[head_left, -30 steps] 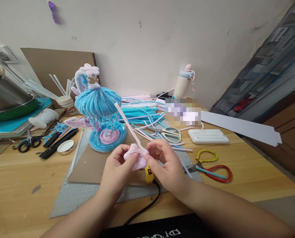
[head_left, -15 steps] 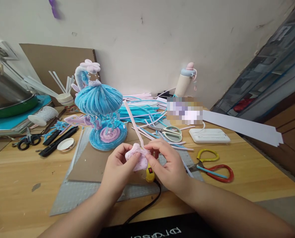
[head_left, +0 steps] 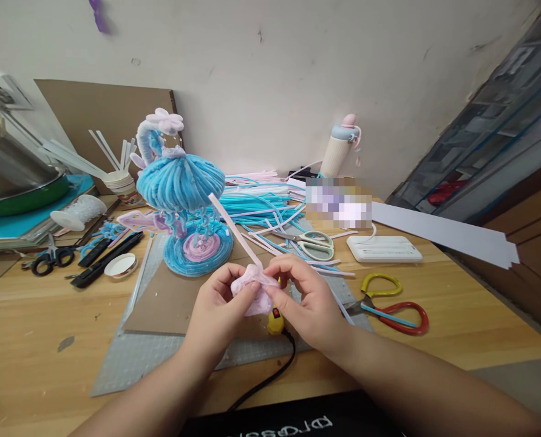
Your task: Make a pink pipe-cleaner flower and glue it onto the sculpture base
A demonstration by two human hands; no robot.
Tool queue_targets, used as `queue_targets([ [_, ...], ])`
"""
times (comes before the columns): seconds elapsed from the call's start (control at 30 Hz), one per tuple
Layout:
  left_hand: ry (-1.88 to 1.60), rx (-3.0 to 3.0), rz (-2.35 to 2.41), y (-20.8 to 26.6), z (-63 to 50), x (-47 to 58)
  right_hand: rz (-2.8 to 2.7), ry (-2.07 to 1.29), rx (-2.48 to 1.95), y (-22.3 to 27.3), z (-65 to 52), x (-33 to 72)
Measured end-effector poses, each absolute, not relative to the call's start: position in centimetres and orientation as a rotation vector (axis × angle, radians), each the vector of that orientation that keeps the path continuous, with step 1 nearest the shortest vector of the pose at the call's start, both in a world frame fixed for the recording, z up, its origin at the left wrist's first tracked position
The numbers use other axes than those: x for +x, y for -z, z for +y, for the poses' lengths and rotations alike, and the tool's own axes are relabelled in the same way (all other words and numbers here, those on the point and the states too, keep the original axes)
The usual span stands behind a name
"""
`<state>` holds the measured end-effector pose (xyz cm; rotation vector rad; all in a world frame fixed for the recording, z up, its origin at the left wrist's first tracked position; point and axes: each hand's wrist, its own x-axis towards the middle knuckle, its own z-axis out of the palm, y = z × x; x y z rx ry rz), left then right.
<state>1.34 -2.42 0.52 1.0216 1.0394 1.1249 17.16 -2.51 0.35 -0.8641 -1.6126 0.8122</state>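
I have the left hand (head_left: 216,302) and right hand (head_left: 308,300) close together, both pinching a pale-pink, fuzzy, lobed piece (head_left: 261,300) over the flat brown board (head_left: 165,306). I judge it light, soft and easily squashed, so I'd grip its edges gently, clear of the slim pink strip (head_left: 236,232) rising there.

This looks like a craft corner, whether in a home or a workshop cannot be told. Below the left hand (head_left: 218,303) and right hand (head_left: 306,303) lie a table (head_left: 37,346) and a cutting mat (head_left: 127,362); beyond the hands, pipe cleaners (head_left: 252,208); right of the right hand, scissors (head_left: 365,301); left of the left hand, a spool (head_left: 81,212).
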Motion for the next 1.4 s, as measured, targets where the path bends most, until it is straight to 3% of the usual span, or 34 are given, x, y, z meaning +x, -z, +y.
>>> queue_targets([
  [1.0, -1.113, 1.099, 0.999, -1.0, -2.5, 1.5, -1.264, -1.343, -0.797, 0.9, -2.9, 16.3],
  [1.4, -1.131, 1.017, 0.684, -1.2, -2.4, 0.4, -1.233, -1.531, -0.611, 0.4, -2.6, 16.9],
])
